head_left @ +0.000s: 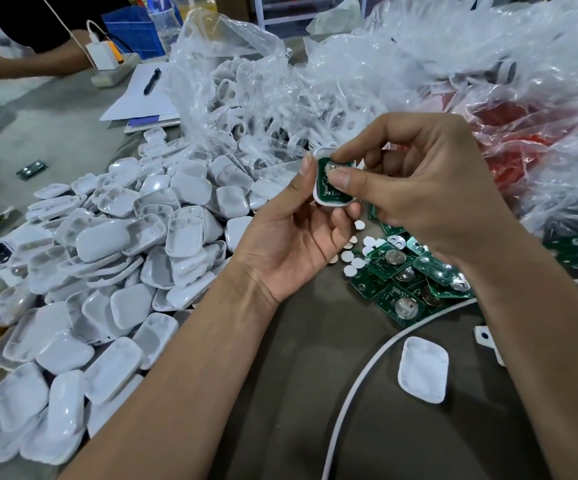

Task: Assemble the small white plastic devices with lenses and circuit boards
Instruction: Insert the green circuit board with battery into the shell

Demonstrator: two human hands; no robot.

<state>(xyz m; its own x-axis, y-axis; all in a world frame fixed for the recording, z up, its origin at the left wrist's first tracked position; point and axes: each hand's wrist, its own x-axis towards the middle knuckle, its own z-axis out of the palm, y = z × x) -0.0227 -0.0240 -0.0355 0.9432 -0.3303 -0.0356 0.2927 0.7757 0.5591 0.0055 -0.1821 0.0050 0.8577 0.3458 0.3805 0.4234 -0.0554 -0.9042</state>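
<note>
Both my hands meet above the surface [308,358]: my left hand [291,230] curls round a white shell [329,201] while my right hand [415,188] pinches the green circuit board [325,181] seated in it, loose boards [398,271] just below

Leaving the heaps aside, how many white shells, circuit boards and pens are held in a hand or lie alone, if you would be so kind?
White shells: 2 (held shell in left hand; lone shell beside white cable)
Circuit boards: 2 (held board pinched by right hand; lone board far left)
Pens: 1 (pen on paper)
Total: 5
</note>
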